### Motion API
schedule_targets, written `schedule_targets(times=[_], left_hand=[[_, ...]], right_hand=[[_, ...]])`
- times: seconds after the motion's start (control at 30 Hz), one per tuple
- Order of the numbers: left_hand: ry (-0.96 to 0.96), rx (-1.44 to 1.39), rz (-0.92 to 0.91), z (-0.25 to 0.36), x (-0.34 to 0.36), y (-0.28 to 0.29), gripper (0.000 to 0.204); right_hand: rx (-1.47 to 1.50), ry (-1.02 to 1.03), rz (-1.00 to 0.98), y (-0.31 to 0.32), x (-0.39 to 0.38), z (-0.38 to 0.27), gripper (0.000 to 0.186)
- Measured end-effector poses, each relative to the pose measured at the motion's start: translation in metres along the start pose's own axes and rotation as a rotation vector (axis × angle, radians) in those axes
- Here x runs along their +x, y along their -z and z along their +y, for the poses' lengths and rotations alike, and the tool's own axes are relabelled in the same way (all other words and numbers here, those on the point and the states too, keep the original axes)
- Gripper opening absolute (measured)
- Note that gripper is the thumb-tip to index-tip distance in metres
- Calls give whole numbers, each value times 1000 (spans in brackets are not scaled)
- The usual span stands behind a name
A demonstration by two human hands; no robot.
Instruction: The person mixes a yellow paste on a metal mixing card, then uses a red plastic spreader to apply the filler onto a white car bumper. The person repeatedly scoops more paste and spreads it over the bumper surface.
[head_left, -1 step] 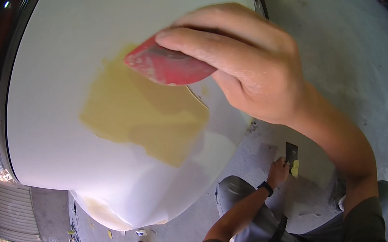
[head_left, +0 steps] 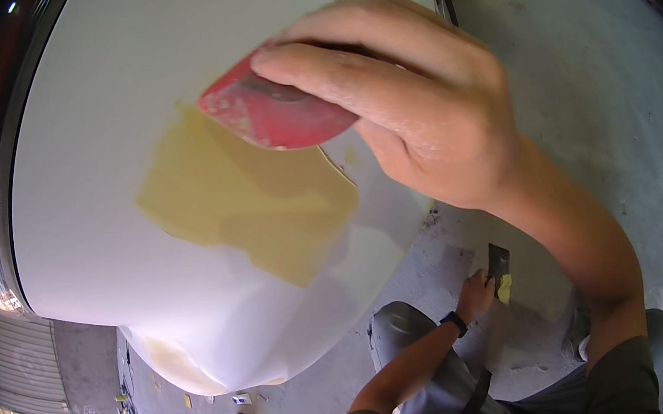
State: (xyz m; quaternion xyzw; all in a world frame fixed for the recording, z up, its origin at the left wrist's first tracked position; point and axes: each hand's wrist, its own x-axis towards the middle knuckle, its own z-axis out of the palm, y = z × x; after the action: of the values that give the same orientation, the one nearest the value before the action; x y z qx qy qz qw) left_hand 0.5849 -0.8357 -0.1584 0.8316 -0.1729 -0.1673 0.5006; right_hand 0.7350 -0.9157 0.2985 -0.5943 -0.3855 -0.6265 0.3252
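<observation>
Red spreader over the patch's upper edge, right hand nearest

We see a white car panel filling the upper left and centre of the frame, with a smooth yellow patch just left of centre. The patch stretches roughly from its upper left down to its lower right. From the right hand, right of upper centre, it lies to the left and downward; that hand is much the nearer one.

Its fingers and thumb pinch a red spreader, which covers part of the patch's upper side. The spreader's long axis slants from a pointed tip at left down toward the fingers at right, its curved lower edge facing the patch. We cannot tell whether that edge touches the surface.

The left hand sits at lower right of centre, well apart from the panel, its fingers closed on the end of a dark plate. A yellow lump clings to the plate's lower part.

Against the earlier frame, we find the right hand and spreader shifted slightly left and up, the tip now closer to the patch's upper-left corner. The left hand and plate look almost unchanged.
</observation>
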Motion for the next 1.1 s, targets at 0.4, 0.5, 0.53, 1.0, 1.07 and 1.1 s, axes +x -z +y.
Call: schedule_targets(times=[0.4,0.5,0.53,1.0,1.07,1.1], left_hand=[[-46,8,-23,1,-1,2,17],[-245,137,-30,-12,1,-3,20],[-293,176,-27,-17,2,-6,20],[-274,160,-129,-11,1,-9,29],[-233,68,-45,-6,2,-7,27],[-200,37,-1,-3,2,-6,26]], right_hand=[[-27,46,51,-22,-27,3,24],[-6,-12,-30,-11,-41,-12,29],[4,-24,-42,-9,-46,-17,31],[38,-173,-297,19,-108,-51,32],[48,-126,-314,29,-100,-51,31],[87,-145,-301,33,-93,-49,31]])
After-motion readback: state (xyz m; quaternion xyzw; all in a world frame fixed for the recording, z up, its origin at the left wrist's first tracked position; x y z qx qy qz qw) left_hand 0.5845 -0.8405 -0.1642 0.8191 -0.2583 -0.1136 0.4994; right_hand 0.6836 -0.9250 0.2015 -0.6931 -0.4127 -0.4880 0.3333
